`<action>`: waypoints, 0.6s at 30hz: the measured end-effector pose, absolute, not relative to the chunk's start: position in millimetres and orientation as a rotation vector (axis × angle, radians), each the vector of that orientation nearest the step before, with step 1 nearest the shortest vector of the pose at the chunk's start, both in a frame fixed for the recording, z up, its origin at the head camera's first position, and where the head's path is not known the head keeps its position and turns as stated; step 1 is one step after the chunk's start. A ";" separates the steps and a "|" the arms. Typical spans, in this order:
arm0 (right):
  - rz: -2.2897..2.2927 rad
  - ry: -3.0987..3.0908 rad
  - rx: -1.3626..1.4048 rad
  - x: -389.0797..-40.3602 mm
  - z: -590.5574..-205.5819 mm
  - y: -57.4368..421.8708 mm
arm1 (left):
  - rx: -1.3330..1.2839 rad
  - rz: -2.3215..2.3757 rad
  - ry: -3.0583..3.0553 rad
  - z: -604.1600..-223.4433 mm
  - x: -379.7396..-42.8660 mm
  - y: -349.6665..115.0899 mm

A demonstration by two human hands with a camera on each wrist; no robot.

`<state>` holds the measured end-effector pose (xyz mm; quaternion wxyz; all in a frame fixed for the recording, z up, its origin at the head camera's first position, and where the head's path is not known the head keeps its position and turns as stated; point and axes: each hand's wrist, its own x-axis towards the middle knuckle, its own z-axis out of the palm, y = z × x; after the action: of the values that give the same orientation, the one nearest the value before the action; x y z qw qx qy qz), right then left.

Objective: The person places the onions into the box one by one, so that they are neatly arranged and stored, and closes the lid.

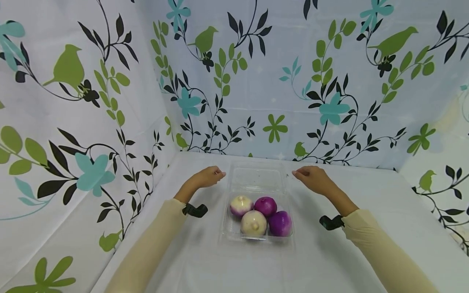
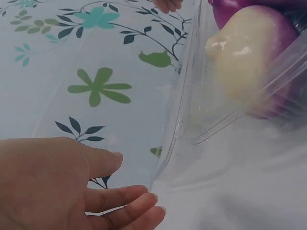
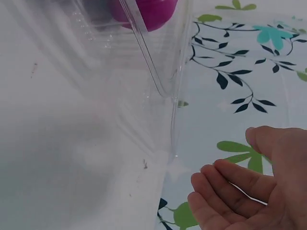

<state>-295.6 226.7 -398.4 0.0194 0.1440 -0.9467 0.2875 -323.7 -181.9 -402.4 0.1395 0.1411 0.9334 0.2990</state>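
Note:
A clear plastic clamshell box [image 1: 227, 228] stands on the white table, its lid [image 1: 258, 173] folded back away from me. Several onions sit together in its base: a pale onion [image 1: 253, 224] in front, a purple onion [image 1: 280, 223] at the right, a darker purple onion [image 1: 266, 206] and a white-and-purple onion [image 1: 241, 206] behind. My left hand [image 1: 208, 177] hovers just left of the lid, fingers loosely bent and holding nothing. Opposite it, my right hand [image 1: 314, 179] is held right of the lid, fingers relaxed with nothing in them. In the wrist views, the left fingertips come close to the plastic edge.
Patterned cloth [image 1: 275, 81] with birds, leaves and flowers hangs behind the table and along both sides. Each wrist wears a dark camera [image 1: 195, 210] on a strap. The white tabletop [image 1: 234, 268] runs toward me.

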 end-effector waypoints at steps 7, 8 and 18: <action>0.866 -3.081 0.357 -326.9 -414.5 221.6 | 0.286 0.873 2.613 -407.4 -354.5 -171.2; 0.863 -3.100 0.351 -329.6 -417.3 220.8 | 0.262 0.892 2.594 -409.4 -357.4 -170.5; 0.997 -3.154 0.320 -346.0 -434.3 203.6 | 0.157 1.112 2.513 -427.2 -376.6 -164.8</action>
<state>-346.0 203.6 -434.3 -0.0907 0.0958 -0.9451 0.2989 -376.6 -164.8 -427.2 0.1933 0.0559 0.8957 0.3965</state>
